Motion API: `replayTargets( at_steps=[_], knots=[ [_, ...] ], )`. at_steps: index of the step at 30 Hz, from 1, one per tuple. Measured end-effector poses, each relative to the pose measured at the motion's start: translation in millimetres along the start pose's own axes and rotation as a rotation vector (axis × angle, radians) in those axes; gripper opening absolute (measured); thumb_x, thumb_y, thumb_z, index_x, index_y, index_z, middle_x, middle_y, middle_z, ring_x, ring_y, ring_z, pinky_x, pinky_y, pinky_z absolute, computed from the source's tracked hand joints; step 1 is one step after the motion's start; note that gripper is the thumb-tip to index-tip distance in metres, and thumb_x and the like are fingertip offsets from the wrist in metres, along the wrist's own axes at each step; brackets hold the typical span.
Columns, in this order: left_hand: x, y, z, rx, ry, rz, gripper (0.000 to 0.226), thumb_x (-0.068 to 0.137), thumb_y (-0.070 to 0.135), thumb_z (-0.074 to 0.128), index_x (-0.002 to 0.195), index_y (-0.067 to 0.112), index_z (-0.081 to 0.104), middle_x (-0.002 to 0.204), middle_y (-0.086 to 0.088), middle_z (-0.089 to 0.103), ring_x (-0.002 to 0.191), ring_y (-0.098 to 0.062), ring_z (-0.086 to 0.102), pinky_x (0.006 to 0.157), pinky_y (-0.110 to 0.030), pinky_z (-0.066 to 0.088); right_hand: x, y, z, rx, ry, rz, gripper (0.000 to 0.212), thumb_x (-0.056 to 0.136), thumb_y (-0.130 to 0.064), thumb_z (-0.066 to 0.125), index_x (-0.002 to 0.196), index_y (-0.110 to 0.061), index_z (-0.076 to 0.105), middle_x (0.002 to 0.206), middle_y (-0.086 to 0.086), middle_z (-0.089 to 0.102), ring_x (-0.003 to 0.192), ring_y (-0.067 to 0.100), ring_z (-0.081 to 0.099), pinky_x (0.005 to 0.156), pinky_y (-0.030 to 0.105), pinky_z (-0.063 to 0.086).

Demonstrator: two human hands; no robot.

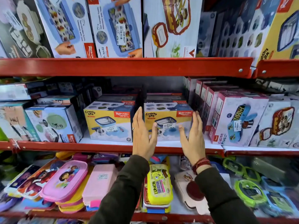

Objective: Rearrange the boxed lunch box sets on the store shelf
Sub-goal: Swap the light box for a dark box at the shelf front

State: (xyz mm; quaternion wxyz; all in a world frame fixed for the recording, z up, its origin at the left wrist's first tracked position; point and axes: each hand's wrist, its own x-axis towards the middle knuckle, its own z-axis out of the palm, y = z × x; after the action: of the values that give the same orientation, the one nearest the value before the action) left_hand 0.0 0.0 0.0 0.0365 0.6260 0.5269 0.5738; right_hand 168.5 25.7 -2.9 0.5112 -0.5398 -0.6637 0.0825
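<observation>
Two yellow and white "Crunchy bite" boxed lunch sets stand side by side on the middle shelf (113,147). My hands flank the right box (169,117). My left hand (143,135) is flat at its left side, in the gap next to the left box (109,122). At the box's right side is my right hand (192,135). Both hands have their fingers spread and straight, and I cannot tell whether they touch the box. More of these boxes stand stacked behind the front two.
Pink "Kidzee Plus" boxes (234,118) stand in a row close to the right. A box with a green lunch box picture (53,123) sits to the left. Tall boxes fill the shelf above (123,66). Loose plastic lunch boxes (159,186) cover the shelf below.
</observation>
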Motion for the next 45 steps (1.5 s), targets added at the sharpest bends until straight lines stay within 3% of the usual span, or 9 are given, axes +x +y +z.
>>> replayTargets(
  at_steps=[6,10,17,20,25,30,35,39,45],
  knots=[
    [-12.4,-19.1,15.6,-0.007,-0.173,-0.377,0.068,0.105,0.029,0.047,0.161,0.012,0.014,0.167,-0.012,0.024,0.155,-0.029,0.023,0.125,-0.033,0.019,10.1,38.4,8.9,-0.043,-0.199,0.282,0.055,0.099,-0.032,0.047,0.148,-0.009,0.04,0.149,0.019,0.053,0.137,0.041,0.049,0.115,0.051,0.04],
    [-8.1,-34.5,19.1,-0.011,-0.206,-0.453,0.071,0.094,0.042,0.044,0.156,0.012,0.028,0.153,-0.016,0.048,0.143,-0.034,0.044,0.119,-0.051,0.038,13.9,47.1,10.3,-0.135,-0.29,0.346,0.045,0.1,-0.023,0.049,0.144,-0.014,0.043,0.134,0.014,0.065,0.132,0.04,0.051,0.122,0.056,0.019],
    [-10.5,-19.9,-7.1,-0.117,-0.307,-0.317,0.092,0.088,0.008,0.066,0.162,0.024,0.014,0.146,-0.007,0.031,0.13,-0.015,0.038,0.106,-0.012,0.028,7.4,52.9,-4.1,0.22,-0.058,0.281,0.048,0.095,-0.02,0.06,0.142,-0.015,0.049,0.146,0.013,0.055,0.133,0.032,0.053,0.113,0.052,0.043],
    [-10.7,-25.5,-14.0,-0.13,-0.308,-0.216,0.098,0.084,-0.001,0.066,0.162,0.026,0.014,0.139,-0.002,0.032,0.125,-0.005,0.041,0.105,0.003,0.029,4.8,45.8,-13.4,0.331,0.034,0.244,0.041,0.095,-0.023,0.064,0.134,-0.019,0.055,0.138,0.007,0.06,0.124,0.024,0.059,0.101,0.037,0.053],
    [-6.4,-21.4,-21.4,-0.243,-0.169,-0.176,0.064,0.095,0.006,0.064,0.15,0.02,0.036,0.145,0.0,0.05,0.132,0.002,0.05,0.118,-0.026,0.042,6.4,20.9,-27.6,0.444,0.191,0.23,0.028,0.091,-0.036,0.071,0.111,-0.018,0.062,0.097,-0.006,0.068,0.089,0.011,0.065,0.077,0.023,0.052],
    [0.5,-14.5,-26.4,-0.333,-0.032,-0.237,0.035,0.098,0.026,0.064,0.13,0.023,0.05,0.132,0.001,0.062,0.126,-0.014,0.06,0.112,-0.046,0.049,4.4,22.0,-35.4,0.544,0.095,0.145,0.03,0.088,-0.025,0.072,0.117,-0.024,0.065,0.108,-0.007,0.072,0.102,0.007,0.068,0.09,0.02,0.054],
    [2.3,-20.3,-28.0,-0.332,-0.147,-0.208,0.067,0.092,0.018,0.061,0.152,0.035,0.037,0.151,0.006,0.049,0.139,-0.012,0.049,0.117,-0.033,0.041,3.5,31.5,-32.8,0.508,-0.031,0.071,0.07,0.08,-0.002,0.073,0.138,-0.034,0.052,0.138,0.004,0.062,0.123,0.019,0.064,0.102,0.031,0.054],
    [7.7,-21.6,-19.4,-0.271,-0.059,-0.196,0.064,0.096,0.005,0.06,0.152,0.03,0.041,0.147,0.004,0.051,0.132,-0.01,0.054,0.109,-0.025,0.049,9.3,33.5,-25.5,0.502,-0.001,0.118,0.059,0.088,-0.003,0.072,0.141,-0.023,0.054,0.13,0.001,0.066,0.114,0.013,0.066,0.089,0.012,0.055],
    [20.3,-17.2,-8.8,-0.303,0.021,-0.338,0.05,0.098,0.003,0.059,0.144,0.021,0.049,0.119,0.017,0.06,0.102,0.025,0.058,0.09,-0.003,0.05,20.5,32.1,-12.1,0.415,-0.004,0.114,0.049,0.094,-0.01,0.067,0.142,-0.009,0.055,0.128,0.003,0.065,0.116,0.012,0.061,0.085,-0.002,0.046]
  ],
)
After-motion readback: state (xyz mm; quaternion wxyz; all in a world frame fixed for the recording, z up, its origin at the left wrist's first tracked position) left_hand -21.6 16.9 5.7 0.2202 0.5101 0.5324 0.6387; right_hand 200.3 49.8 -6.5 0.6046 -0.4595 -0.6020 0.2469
